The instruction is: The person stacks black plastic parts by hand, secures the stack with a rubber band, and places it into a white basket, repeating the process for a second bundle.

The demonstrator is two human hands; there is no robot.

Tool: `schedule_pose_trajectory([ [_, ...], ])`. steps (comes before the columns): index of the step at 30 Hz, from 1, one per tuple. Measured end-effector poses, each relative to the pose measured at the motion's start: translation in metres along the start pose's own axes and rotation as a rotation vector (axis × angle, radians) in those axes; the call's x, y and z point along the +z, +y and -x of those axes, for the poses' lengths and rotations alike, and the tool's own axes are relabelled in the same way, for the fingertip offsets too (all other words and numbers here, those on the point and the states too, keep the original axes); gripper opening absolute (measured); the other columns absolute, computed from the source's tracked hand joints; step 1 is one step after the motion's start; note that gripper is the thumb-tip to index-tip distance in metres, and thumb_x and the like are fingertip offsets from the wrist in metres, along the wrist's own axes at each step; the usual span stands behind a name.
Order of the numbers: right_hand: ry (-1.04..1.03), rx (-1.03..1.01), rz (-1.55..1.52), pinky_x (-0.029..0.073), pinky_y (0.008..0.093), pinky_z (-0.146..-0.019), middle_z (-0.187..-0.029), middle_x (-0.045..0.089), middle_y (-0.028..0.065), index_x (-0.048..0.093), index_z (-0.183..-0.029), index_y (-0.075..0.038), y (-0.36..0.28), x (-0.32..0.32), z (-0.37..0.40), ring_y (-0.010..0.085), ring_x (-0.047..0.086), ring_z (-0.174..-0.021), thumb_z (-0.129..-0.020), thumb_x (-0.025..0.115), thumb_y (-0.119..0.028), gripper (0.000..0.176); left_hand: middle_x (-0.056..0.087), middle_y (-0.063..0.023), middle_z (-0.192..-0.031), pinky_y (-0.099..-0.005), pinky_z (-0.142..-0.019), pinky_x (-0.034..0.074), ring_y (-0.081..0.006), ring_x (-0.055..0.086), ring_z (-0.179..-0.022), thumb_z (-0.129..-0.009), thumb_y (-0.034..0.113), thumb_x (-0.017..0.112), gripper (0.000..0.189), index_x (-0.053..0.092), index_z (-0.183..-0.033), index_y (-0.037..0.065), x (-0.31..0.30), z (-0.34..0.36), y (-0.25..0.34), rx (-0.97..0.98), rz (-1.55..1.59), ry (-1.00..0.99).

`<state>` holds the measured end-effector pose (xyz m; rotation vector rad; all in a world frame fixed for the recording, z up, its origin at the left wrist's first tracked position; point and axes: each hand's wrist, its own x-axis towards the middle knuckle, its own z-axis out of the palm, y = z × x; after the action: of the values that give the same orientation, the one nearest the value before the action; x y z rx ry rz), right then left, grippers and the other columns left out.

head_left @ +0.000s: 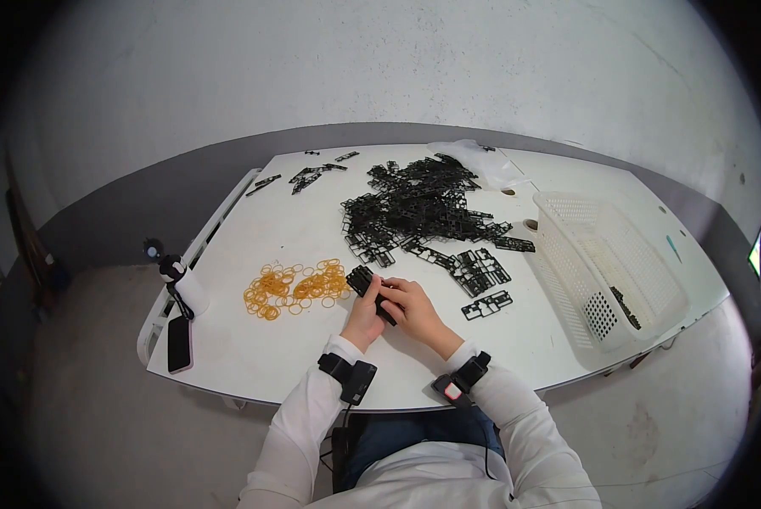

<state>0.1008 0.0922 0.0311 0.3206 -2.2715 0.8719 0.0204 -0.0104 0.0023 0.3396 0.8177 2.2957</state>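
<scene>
A stack of black plastic parts (361,278) is held between my two hands near the table's front. My left hand (365,316) is closed round its near left side, thumb on top. From the right, my right hand (414,309) grips the same stack with bent fingers. Yellow rubber bands (295,287) lie in a loose spread just left of my hands. Beyond them rises a large tangled heap of black plastic parts (418,204). A few flat black parts (480,271) lie to the right of my hands.
A white perforated basket (567,293) stands at the right, with small dark pieces (625,307) inside. A white bottle (187,288) and a phone (179,344) are at the left edge. Clear plastic film (482,163) and scattered black parts (306,179) lie at the back.
</scene>
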Motion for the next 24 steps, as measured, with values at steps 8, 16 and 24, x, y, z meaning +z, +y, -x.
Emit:
schedule_pose_trajectory([
  [8, -0.052, -0.077, -0.007, 0.040, 0.0392, -0.085, -0.115, 0.054, 0.0129, 0.058, -0.113, -0.010, 0.008, -0.003, 0.005, 0.0324, 0.050, -0.095, -0.075, 0.054, -0.006, 0.038, 0.057, -0.0063, -0.099, -0.0341, -0.082, 0.047, -0.0190, 0.055, -0.095, -0.086, 0.032, 0.057, 0.026, 0.052, -0.097, 0.008, 0.012, 0.008, 0.003, 0.034, -0.059, 0.016],
  [16, -0.062, -0.040, -0.307, 0.043, 0.0354, -0.083, -0.111, 0.057, 0.0153, 0.060, -0.108, -0.006, 0.012, -0.006, 0.006, 0.0286, 0.056, -0.091, -0.074, 0.047, 0.004, 0.038, 0.057, -0.0055, -0.094, -0.0288, -0.074, 0.047, -0.0146, 0.057, -0.084, -0.086, 0.025, 0.060, 0.024, 0.055, -0.096, 0.004, 0.008, 0.004, -0.001, 0.104, -0.168, 0.059],
  [24, 0.268, 0.261, -0.415, 0.043, 0.0295, -0.083, -0.103, 0.060, 0.0108, 0.061, -0.102, -0.001, 0.041, -0.011, 0.005, 0.0171, 0.056, -0.093, -0.078, 0.047, 0.002, 0.028, 0.056, -0.0023, -0.089, -0.0242, -0.068, 0.044, -0.0097, 0.053, -0.080, -0.076, 0.007, 0.067, 0.025, 0.052, -0.097, 0.006, 0.018, 0.009, -0.014, 0.446, -0.824, 0.005],
])
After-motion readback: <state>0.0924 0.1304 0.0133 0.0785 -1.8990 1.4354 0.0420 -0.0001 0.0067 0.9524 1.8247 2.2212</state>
